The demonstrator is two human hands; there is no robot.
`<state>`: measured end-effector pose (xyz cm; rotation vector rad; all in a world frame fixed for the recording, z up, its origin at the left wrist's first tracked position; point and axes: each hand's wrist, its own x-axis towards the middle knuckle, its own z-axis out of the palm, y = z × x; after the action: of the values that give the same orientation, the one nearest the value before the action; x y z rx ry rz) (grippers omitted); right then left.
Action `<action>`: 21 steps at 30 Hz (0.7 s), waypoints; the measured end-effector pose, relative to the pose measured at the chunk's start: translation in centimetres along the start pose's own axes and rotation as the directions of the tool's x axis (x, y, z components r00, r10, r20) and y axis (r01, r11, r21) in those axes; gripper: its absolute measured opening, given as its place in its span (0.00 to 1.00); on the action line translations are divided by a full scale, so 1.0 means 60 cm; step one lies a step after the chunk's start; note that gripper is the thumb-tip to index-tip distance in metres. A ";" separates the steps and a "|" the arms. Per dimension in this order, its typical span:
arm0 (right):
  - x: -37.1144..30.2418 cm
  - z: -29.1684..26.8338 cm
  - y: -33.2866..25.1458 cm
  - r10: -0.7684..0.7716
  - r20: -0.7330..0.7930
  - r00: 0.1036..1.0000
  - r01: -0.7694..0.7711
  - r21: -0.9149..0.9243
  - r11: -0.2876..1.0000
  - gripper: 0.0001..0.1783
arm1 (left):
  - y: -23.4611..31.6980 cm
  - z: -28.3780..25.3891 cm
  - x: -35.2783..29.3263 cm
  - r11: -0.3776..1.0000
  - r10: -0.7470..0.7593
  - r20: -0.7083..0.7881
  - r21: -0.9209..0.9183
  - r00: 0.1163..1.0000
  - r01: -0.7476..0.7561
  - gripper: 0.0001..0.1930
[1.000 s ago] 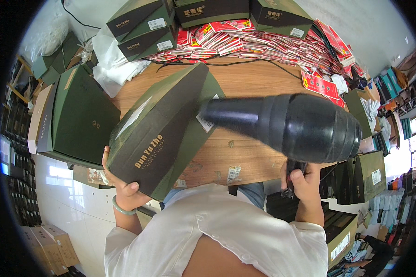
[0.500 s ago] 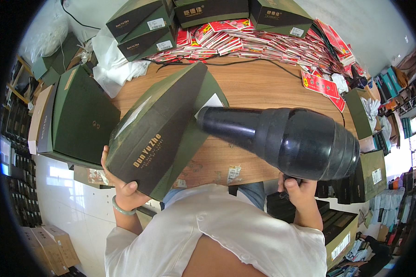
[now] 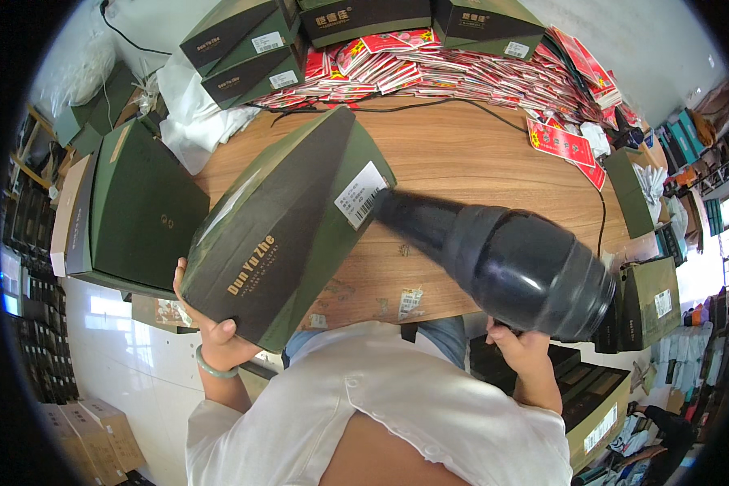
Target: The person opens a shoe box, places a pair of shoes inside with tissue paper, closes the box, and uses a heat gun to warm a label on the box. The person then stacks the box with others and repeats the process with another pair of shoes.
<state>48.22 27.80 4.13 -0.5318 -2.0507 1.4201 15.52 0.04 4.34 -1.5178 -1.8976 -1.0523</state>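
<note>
Gripped by its near left corner, a dark green and black shoebox [image 3: 287, 231] is tilted up over the table in my left hand [image 3: 223, 336]. The thumb lies on the front face and the fingers go round behind. A white barcode label [image 3: 360, 197] sits at the box's right end. My right hand [image 3: 520, 347] is closed round the handle of a black hair dryer [image 3: 518, 263]; most of the handle is hidden under the barrel. The dryer's nozzle points left, right at the label's lower right edge; whether it touches, I cannot tell.
Under the box is a wooden table [image 3: 437, 146]. Along its back lie heaped red cards [image 3: 462, 81], with shoeboxes [image 3: 364, 20] stacked behind. A big green box [image 3: 142, 206] stands at left beside white plastic [image 3: 194, 113]. A black cord [image 3: 429, 101] crosses the table. Open boxes [image 3: 591, 397] stand at lower right.
The dryer's nozzle has swung down and right, uncovering the label, and the barrel has tilted lower. My left hand and the shoebox have shifted only slightly left.
</note>
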 end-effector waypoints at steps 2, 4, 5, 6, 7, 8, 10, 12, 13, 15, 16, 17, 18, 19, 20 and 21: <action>-0.001 -0.002 -0.001 0.023 -0.002 1.000 -0.023 0.059 0.998 0.27 | -0.003 0.001 -0.015 0.993 -0.086 0.008 -0.076 0.996 0.087 0.49; 0.004 0.000 -0.009 0.025 0.004 1.000 -0.025 0.084 0.996 0.28 | -0.001 0.003 -0.021 0.926 -0.254 0.031 -0.283 0.967 0.252 0.49; -0.003 -0.003 0.008 -0.002 -0.010 1.000 0.002 -0.012 1.000 0.28 | 0.007 0.005 -0.018 0.824 -0.372 0.067 -0.436 0.926 0.363 0.49; -0.002 -0.002 0.006 -0.007 -0.019 1.000 0.006 -0.056 0.998 0.28 | 0.007 0.004 -0.013 0.855 -0.325 0.061 -0.407 0.944 0.320 0.50; -0.001 -0.002 0.004 -0.012 -0.028 1.000 0.009 -0.100 0.995 0.28 | 0.007 0.003 -0.007 0.884 -0.276 0.054 -0.378 0.960 0.276 0.51; -0.001 -0.003 0.002 -0.017 -0.038 0.999 0.011 -0.143 0.990 0.28 | 0.001 0.000 0.012 0.987 -0.049 0.038 -0.151 0.998 0.055 0.53; 0.015 0.008 -0.029 0.127 -0.012 0.992 -0.119 0.260 0.958 0.28 | -0.002 -0.001 0.018 0.995 0.095 0.055 0.015 0.994 -0.096 0.53; 0.009 0.005 -0.012 0.075 -0.032 0.997 -0.074 0.048 0.996 0.28 | -0.001 0.000 -0.005 0.996 -0.041 0.028 -0.078 0.999 0.043 0.49; 0.004 0.002 0.000 0.018 -0.043 0.999 -0.025 -0.163 0.986 0.28 | -0.002 -0.002 -0.012 0.991 -0.084 0.018 -0.103 0.996 0.086 0.48; 0.009 -0.002 0.003 -0.001 -0.045 0.999 -0.004 -0.103 0.995 0.27 | -0.006 -0.003 -0.016 0.997 -0.052 0.008 -0.058 0.999 0.052 0.47; 0.014 -0.001 0.000 -0.010 -0.049 0.999 0.007 -0.072 0.997 0.27 | -0.006 0.000 -0.014 0.999 -0.030 0.003 -0.042 1.000 0.031 0.47; 0.021 0.002 -0.013 0.039 -0.028 0.999 -0.036 0.084 0.996 0.27 | -0.006 0.004 -0.011 1.000 -0.010 -0.001 -0.025 1.000 0.010 0.47; 0.029 0.006 -0.028 0.084 0.002 0.997 -0.082 0.235 0.968 0.27 | -0.005 0.005 -0.009 1.000 0.009 -0.008 -0.009 1.000 -0.009 0.48; 0.027 0.009 -0.012 0.022 -0.051 0.998 -0.019 0.073 0.997 0.28 | -0.002 0.003 -0.007 1.000 -0.014 0.001 -0.018 1.000 0.014 0.48; 0.028 0.008 -0.012 0.021 -0.058 0.998 -0.017 0.064 0.998 0.28 | 0.001 -0.002 -0.004 0.999 -0.036 0.011 -0.028 0.999 0.036 0.48; 0.028 0.007 -0.012 0.019 -0.066 0.998 -0.015 0.055 0.998 0.29 | 0.001 -0.001 -0.004 0.999 -0.041 0.003 -0.025 0.999 0.041 0.48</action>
<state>46.66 28.27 5.09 -0.5675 -1.9540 1.4443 15.65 -0.17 4.21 -1.5004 -1.9318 -1.0965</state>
